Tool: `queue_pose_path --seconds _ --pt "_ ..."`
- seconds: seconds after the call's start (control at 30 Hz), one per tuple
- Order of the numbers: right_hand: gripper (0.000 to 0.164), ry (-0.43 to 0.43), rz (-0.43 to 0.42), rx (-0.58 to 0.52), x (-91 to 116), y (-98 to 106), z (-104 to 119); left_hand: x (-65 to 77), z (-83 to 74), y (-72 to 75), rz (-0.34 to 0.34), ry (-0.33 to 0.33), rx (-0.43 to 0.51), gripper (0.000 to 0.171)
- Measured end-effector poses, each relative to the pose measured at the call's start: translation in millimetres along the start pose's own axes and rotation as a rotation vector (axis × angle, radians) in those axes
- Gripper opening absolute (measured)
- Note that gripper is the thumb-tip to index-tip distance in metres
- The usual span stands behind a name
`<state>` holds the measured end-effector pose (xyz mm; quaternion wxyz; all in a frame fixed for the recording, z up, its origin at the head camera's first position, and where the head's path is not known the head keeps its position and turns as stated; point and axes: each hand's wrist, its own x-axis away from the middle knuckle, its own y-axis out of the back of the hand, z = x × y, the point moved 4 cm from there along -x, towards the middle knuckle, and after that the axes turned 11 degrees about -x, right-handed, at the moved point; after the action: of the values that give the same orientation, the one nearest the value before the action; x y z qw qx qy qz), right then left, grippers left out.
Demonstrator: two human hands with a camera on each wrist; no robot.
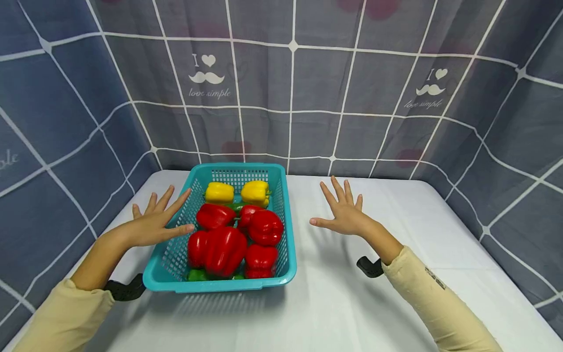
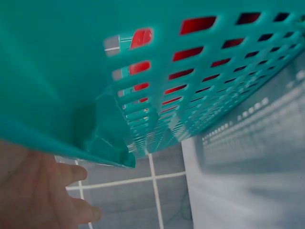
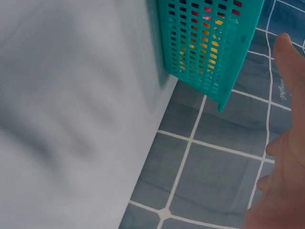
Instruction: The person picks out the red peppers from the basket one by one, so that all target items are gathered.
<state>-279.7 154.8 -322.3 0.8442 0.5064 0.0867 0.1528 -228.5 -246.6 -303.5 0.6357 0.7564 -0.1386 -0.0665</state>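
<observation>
Evidently nothing is gripped. Head view first: the teal basket (image 1: pixel 290 244) sits left of middle on the white table (image 1: pixel 325 293), between the hands, which I'd guess keeps it within reach of both. Its slotted walls hold the peppers together in a heap. Left hand (image 1: pixel 156 222) spreads wide by the left rim, holding nothing; contact, cannot tell. Right hand (image 1: pixel 345 217) hangs well apart on the other side, fingers splayed, no load. Count: one basket, two hands, two yellow peppers (image 1: pixel 220 192), five or six red peppers (image 1: pixel 226 249) (overlapping lobes blur it), green peppers (image 1: pixel 198 275) too covered to number.

Left wrist view: basket's side fills the frame, red showing through its slots; hand beside the rim, partly seen.

Right wrist view: one basket corner, red and yellow behind the holes; hand at the edge, a gap between.
</observation>
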Motion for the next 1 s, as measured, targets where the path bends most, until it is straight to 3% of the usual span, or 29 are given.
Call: queue_pose_path --seconds 0.27,0.6,0.87,1.0 --pt "0.098 0.017 0.009 -0.039 -7.5 -0.1 -2.1 -1.0 3.1 -1.7 -0.004 -0.013 0.064 0.09" --pt "0.098 0.104 0.014 -0.118 -19.2 -7.3 10.5 -3.3 23.8 -20.3 -0.023 -0.021 0.305 0.082" --pt "0.098 0.153 0.021 -0.17 -29.0 -13.7 20.1 -13.8 30.9 -26.5 -0.149 -0.072 0.427 0.075" --pt "0.098 0.172 0.027 -0.199 -31.1 -13.7 25.4 -19.5 31.0 -26.4 -0.174 -0.082 0.459 0.071"
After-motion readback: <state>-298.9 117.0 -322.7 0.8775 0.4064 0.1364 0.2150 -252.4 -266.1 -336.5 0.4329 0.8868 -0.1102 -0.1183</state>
